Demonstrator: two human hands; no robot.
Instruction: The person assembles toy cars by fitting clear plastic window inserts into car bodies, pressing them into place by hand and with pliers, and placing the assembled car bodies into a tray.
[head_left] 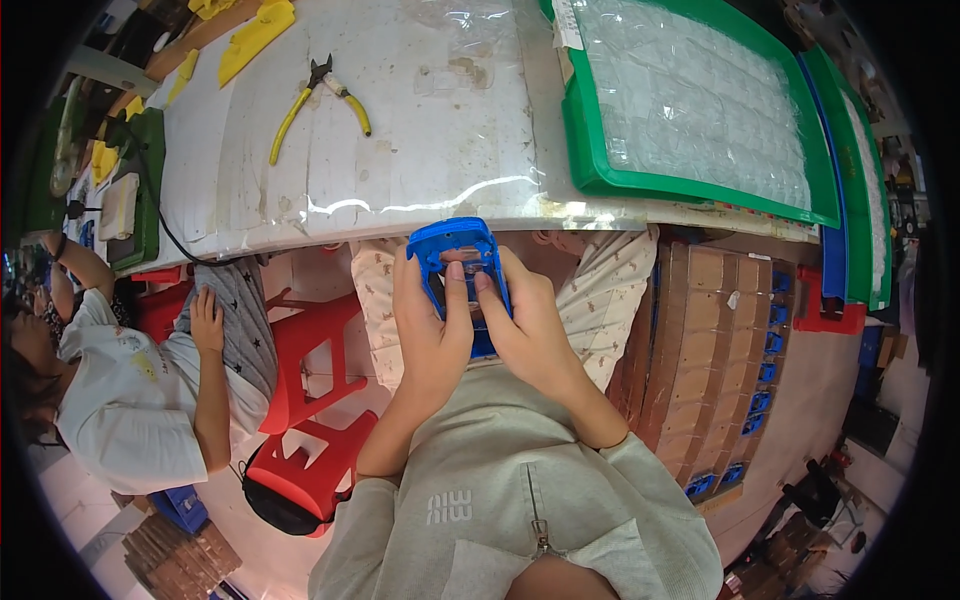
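Observation:
Between my two hands is a blue plastic housing [450, 238], held over my lap just off the table's front edge. It is frame-shaped, with a rounded far end and an opening in the middle. My left hand [433, 325] wraps its left side, and my right hand [522, 318] grips its right side. Both thumbs press side by side over the opening, covering part of it. The fingers behind the housing are hidden.
Yellow-handled cutting pliers [320, 105] lie on the white table [420, 130]. At the right stands a green tray [620, 178] of clear plastic pieces. A divided cardboard box [700, 340] with blue parts is below. Another person [140, 390] sits left, near red stools [300, 460].

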